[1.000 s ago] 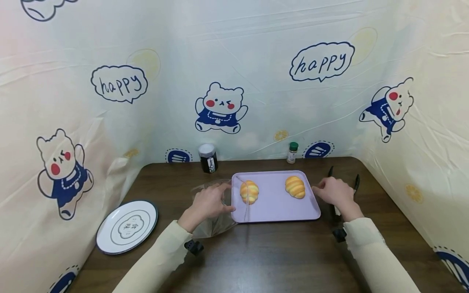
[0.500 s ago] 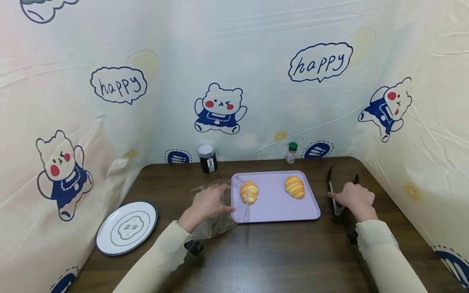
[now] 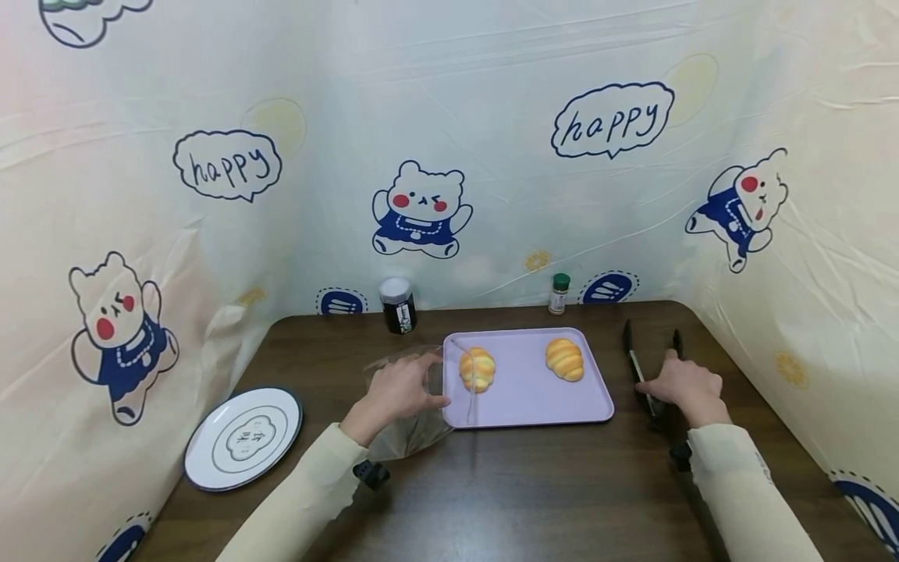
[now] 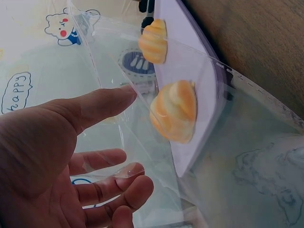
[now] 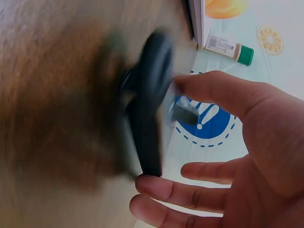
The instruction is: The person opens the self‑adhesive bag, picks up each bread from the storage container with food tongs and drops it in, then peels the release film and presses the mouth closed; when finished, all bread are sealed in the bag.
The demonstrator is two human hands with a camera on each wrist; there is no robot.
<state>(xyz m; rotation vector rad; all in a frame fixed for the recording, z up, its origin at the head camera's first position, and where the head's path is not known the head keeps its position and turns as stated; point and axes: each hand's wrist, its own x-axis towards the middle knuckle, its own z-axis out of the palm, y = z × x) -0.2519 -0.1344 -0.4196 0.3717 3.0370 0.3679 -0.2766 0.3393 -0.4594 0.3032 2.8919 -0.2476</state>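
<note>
Printed cloth (bears, "happy" bubbles) walls the wooden table; on it, a lilac tray, a clear bag across its left end; tongs right of the tray, gripped by the right hand; the left hand at the bag, fingers parted.

A person's left hand enters from the lower left, thumb stretched out and fingers parted, touching a clear plastic bag. Seen through the film, two golden croissant-shaped rolls sit on a lilac tray. Brown wooden counter fills the upper right; upper left, pale cloth bears "happy".
</note>
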